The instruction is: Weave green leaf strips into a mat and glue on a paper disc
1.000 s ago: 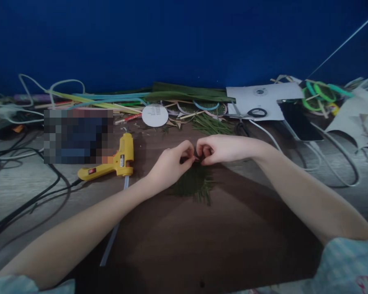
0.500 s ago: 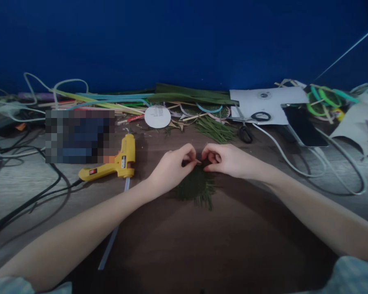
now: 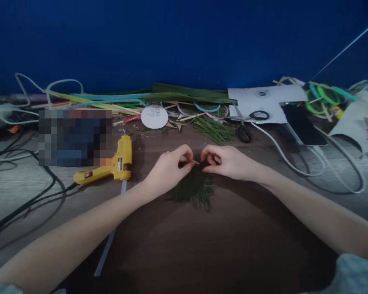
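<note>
A dark green woven piece of leaf strips (image 3: 191,185) with frayed ends lies on the brown table in front of me. My left hand (image 3: 171,169) pinches at its upper left edge, thumb against fingertips. From the right, my right hand (image 3: 223,161) meets the same upper edge with curled fingers, the tips of both hands nearly touching. The strips between the fingertips are too dark and small to make out singly. Left of my left hand lies a yellow glue gun (image 3: 124,159) with a clear glue stick (image 3: 110,241) sticking out of its back.
Behind my hands lie cut green strips (image 3: 213,130), black-handled scissors (image 3: 244,132), a white round card (image 3: 154,117) and long green leaves (image 3: 190,96). A phone (image 3: 303,124) with a white cable sits at right. Black cords (image 3: 46,192) run along the left. A blue wall (image 3: 184,41) rises behind.
The view has shifted slightly, so the table things appear a little further left. Both hands keep nearly the same pinching pose at the woven piece's upper edge.
</note>
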### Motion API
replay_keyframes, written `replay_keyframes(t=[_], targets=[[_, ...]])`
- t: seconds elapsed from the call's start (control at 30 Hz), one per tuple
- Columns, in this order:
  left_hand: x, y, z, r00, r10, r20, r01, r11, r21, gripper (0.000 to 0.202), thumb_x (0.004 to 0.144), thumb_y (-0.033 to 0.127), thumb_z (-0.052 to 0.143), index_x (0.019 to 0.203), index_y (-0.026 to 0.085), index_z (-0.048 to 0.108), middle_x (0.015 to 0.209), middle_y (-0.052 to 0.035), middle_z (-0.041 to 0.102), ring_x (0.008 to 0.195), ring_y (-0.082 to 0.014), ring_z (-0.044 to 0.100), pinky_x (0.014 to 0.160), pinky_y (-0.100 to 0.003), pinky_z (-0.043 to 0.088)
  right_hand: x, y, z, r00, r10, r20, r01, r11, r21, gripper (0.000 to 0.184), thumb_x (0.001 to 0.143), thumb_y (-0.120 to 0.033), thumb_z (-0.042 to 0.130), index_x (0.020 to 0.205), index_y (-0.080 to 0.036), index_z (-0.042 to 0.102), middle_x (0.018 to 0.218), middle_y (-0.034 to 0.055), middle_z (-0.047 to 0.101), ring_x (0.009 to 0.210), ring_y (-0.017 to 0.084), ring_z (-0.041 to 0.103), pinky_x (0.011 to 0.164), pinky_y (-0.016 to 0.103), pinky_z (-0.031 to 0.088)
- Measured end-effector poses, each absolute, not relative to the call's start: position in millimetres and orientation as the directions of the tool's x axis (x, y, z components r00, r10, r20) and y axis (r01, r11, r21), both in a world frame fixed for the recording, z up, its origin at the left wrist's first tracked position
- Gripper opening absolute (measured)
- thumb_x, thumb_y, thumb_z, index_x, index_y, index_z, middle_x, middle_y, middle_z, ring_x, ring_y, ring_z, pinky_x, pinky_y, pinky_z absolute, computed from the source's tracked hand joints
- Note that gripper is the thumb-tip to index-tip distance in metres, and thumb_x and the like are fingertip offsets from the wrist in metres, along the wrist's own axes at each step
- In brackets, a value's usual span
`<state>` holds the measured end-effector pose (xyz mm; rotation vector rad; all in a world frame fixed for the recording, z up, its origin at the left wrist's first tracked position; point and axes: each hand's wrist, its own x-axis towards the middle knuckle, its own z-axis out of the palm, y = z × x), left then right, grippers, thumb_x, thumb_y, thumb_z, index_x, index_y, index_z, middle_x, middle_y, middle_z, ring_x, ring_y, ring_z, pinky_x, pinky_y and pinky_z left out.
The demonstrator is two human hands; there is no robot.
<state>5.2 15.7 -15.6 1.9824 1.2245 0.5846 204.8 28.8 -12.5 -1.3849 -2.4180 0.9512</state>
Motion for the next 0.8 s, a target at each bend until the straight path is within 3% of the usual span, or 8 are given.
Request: replay_keyframes(t=[0.4, 0.8], targets=[[4, 17, -17, 0.455, 0.891, 0.011, 0.581, -0.306, 0.754, 0.01, 0.075, 0.015, 0.053, 0.077, 0.022, 0.046, 0.077, 0.0053, 0.07, 0.079, -0.0149, 0.068, 0.07, -0.023, 0.044, 202, 15, -30, -0.506, 0.855, 0.116, 0.695, 0.484, -0.532, 0.02, 0.075, -0.029, 0.063, 0.087, -0.017, 0.053, 0.059, -0.005, 0.041, 0.057, 0.01, 0.041, 0.055, 0.022, 0.03], [4, 18, -17, 0.456, 0.89, 0.0, 0.567, -0.29, 0.771, 0.012, 0.075, 0.015, 0.053, 0.077, 0.023, 0.045, 0.076, 0.006, 0.07, 0.083, -0.0156, 0.068, 0.069, -0.023, 0.045, 204, 17, -30, -0.477, 0.867, 0.146, 0.699, 0.475, -0.534, 0.018, 0.075, -0.027, 0.064, 0.084, -0.017, 0.052, 0.059, -0.0051, 0.041, 0.055, 0.01, 0.041, 0.053, 0.021, 0.03]])
